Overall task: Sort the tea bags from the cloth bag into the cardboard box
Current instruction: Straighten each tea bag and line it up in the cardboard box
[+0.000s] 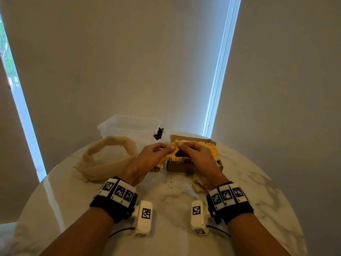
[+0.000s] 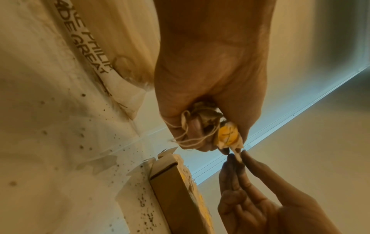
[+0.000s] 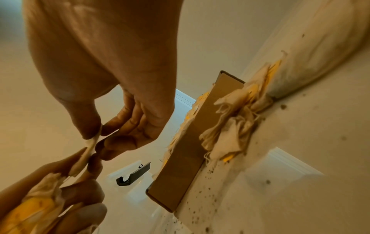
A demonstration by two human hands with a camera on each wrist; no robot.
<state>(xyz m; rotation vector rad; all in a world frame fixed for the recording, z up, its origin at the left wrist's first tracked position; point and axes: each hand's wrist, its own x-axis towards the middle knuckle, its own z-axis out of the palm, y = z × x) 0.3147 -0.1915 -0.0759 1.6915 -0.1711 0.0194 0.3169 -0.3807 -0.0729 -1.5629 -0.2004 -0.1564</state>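
My left hand grips a bunch of cream tea bags with yellow tags and loose strings, held just left of the open cardboard box. My right hand pinches the edge of one tea bag from that bunch between thumb and fingers, right against the left fingertips. The box holds several yellow-tagged tea bags. The beige cloth bag lies open and slumped on the table at the left.
A clear plastic tub stands behind the cloth bag, with a black clip at its right side. Loose tea bags lie beside the box near my right wrist. Dark tea crumbs speckle the round marble table.
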